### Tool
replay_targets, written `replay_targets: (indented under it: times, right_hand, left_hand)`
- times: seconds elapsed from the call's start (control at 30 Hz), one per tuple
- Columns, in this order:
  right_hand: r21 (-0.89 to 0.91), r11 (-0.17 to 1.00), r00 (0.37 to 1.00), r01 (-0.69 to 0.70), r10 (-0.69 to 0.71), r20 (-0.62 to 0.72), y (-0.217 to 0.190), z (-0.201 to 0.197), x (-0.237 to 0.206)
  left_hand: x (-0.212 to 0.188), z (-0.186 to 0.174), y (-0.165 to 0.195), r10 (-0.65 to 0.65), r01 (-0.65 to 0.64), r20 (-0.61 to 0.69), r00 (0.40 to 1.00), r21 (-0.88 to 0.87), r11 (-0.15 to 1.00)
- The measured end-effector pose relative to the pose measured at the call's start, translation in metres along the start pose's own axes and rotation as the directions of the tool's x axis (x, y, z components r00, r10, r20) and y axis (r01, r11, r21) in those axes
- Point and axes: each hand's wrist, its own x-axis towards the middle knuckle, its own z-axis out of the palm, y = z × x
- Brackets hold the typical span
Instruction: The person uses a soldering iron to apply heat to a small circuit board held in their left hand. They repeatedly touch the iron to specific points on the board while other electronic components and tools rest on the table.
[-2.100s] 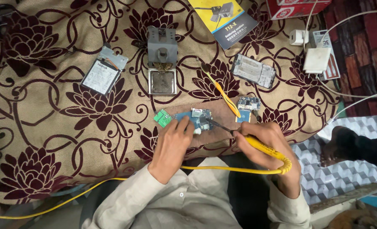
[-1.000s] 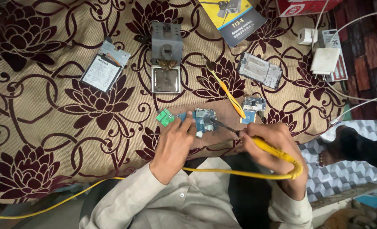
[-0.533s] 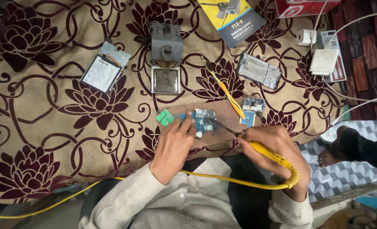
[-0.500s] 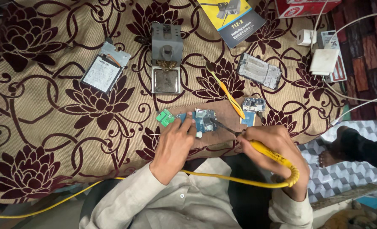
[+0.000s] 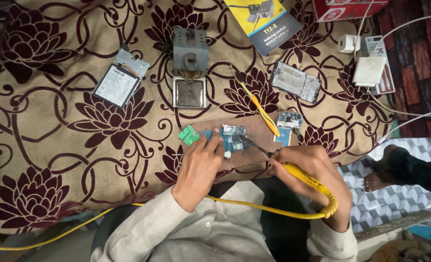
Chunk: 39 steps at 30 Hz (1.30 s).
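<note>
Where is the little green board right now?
The green board lies on the flowered cloth, just beyond the left hand, beside the blue board.

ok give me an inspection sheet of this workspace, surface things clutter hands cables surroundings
surface: floral brown and maroon cloth, with a brown board under the work
job's things: blue circuit board; yellow soldering iron, tip at the board
clutter: small green board, iron stand, phone battery, yellow tweezers, second blue board, phone frame, yellow and dark box, white charger
hands: left hand steadies the circuit board; right hand grips the soldering iron
cables: yellow iron cord across the lap; white cables at right
surroundings: another person's foot on patterned floor
</note>
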Motion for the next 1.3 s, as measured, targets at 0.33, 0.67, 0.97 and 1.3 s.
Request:
replay_targets:
  times: [0.33, 0.67, 0.97, 1.3]
  right_hand:
    - [0.056, 0.968, 0.966, -0.246, 0.25, -0.066, 0.02, 0.008, -0.004]
    - [0.042, 0.986, 0.986, -0.163, 0.164, -0.025, 0.013, 0.005, 0.0]
    - [-0.05, 0.999, 0.999, -0.016, 0.018, 0.046, 0.007, -0.001, 0.001]
    - [0.062, 0.983, 0.984, -0.175, 0.176, -0.01, 0.013, 0.001, 0.001]
  left_hand:
    - [0.0, 0.0, 0.0, -0.004, 0.004, 0.005, 1.0, -0.013, 1.0]
    - [-0.001, 0.003, 0.0, -0.001, 0.001, -0.006, 1.0, 0.004, 1.0]
    - [0.0, 0.004, 0.0, -0.004, 0.004, -0.005, 1.0, 0.021, 1.0]
    - [-0.002, 0.003, 0.0, -0.022, 0.022, 0.027, 0.999, 0.007, 1.0]
